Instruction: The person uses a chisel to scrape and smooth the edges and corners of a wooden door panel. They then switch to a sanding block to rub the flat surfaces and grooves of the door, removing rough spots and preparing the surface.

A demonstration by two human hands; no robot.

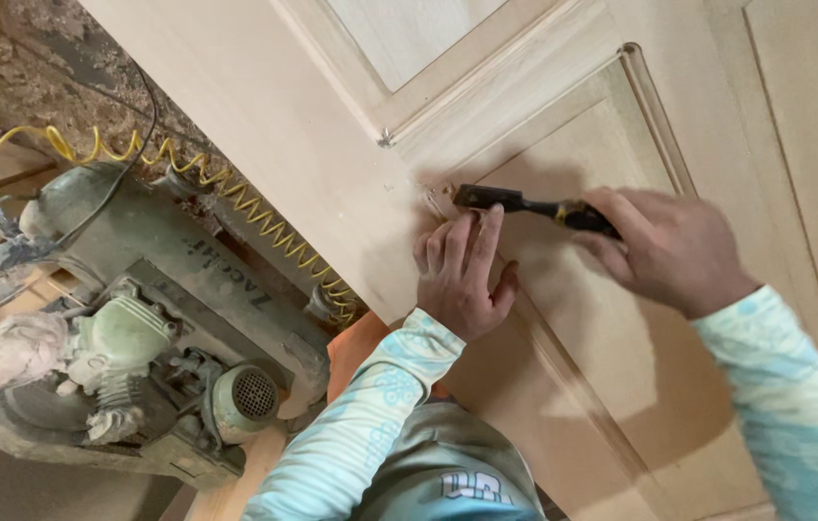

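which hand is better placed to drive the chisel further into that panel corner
Right. The right hand already grips the chisel by its handle, blade at the door panel corner. The left hand only rests flat beside the blade.

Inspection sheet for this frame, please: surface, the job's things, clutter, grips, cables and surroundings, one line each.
Surface: pale wooden panelled door, laid flat, bare wood.
Job's things: chisel with dark blade and black-and-yellow handle, tip at the panel's moulding corner.
Clutter: small wood chips near the chisel tip.
Grips: right hand closed on the chisel handle; left hand flat on the door, fingers beside the blade.
Cables: yellow coiled hose along the door edge; a thin black cable above the machine.
Surroundings: dusty green machine at left.
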